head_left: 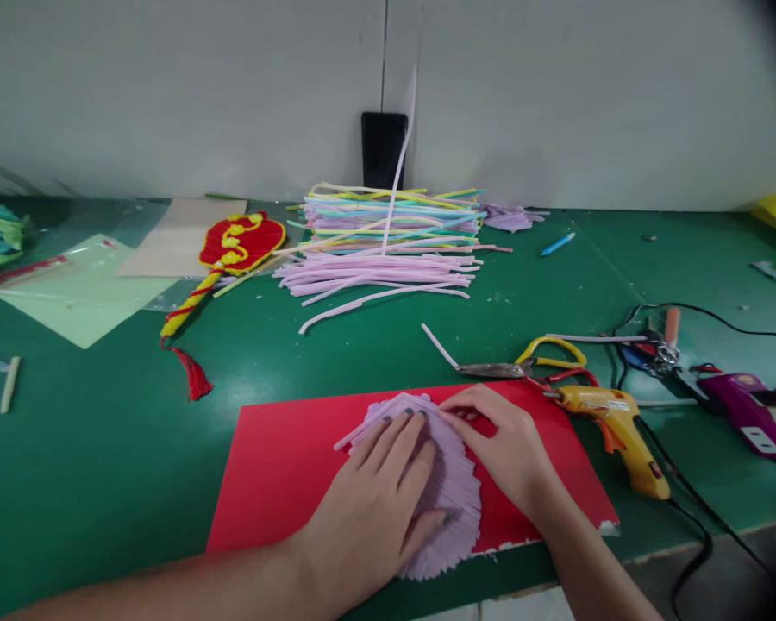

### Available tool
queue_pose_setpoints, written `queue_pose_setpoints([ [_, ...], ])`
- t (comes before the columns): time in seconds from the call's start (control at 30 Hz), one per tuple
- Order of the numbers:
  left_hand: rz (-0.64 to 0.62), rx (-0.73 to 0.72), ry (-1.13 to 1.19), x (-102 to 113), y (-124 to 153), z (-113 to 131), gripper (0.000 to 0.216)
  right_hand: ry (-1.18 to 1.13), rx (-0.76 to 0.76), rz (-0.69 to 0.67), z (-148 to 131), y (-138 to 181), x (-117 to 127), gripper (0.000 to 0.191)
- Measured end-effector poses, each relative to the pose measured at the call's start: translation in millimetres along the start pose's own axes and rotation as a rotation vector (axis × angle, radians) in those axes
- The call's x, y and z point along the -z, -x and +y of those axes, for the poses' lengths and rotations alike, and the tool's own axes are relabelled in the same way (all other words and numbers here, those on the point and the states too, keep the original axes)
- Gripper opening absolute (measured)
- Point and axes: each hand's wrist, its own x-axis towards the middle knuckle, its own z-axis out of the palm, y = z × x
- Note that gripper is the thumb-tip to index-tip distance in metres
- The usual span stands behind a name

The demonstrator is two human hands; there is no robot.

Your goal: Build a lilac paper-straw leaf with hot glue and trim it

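Note:
A rounded lilac piece (460,483) made of pipe cleaners laid side by side, with a zigzag edge, rests on a red sheet (284,466). My left hand (388,483) lies over it with fingers stretched out, pressing it flat and hiding its middle. At its top right edge, my right hand (497,435) pinches a lilac pipe cleaner between thumb and index finger; the exact grip is partly hidden. A loose pipe cleaner end (355,434) sticks out to the left past my left fingertips. Scissors with yellow and red handles (549,358) lie beyond my right hand.
A yellow glue gun (621,431) and a purple corded tool (747,414) lie at right with cables. Farther back is a heap of coloured pipe cleaners (388,224) before a phone (384,151). A red and yellow fan-shaped ornament (242,241) lies at left.

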Motion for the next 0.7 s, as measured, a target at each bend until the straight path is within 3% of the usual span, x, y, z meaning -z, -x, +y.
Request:
queue_pose_setpoints([
  [0.27, -0.008, 0.024, -0.006, -4, 3, -1, 0.046, 0.048, 0.046, 0.077, 1, 9, -4, 0.013],
  [0.33, -0.010, 0.022, -0.008, -5, 3, -2, 0.046, 0.107, 0.070, 0.177, 4, 13, 2, 0.012],
  [0.43, -0.013, 0.014, -0.001, -3, 1, -3, 0.044, 0.296, 0.074, 0.432, 13, 23, 25, 0.012],
  [0.57, -0.020, 0.018, 0.011, -2, -2, -4, 0.041, 0.647, -0.187, 0.827, 31, 40, 70, 0.024],
  [0.7, -0.024, 0.013, 0.012, -4, -1, -4, 0.041, 0.735, -0.380, 0.811, 56, 53, 99, 0.031],
])
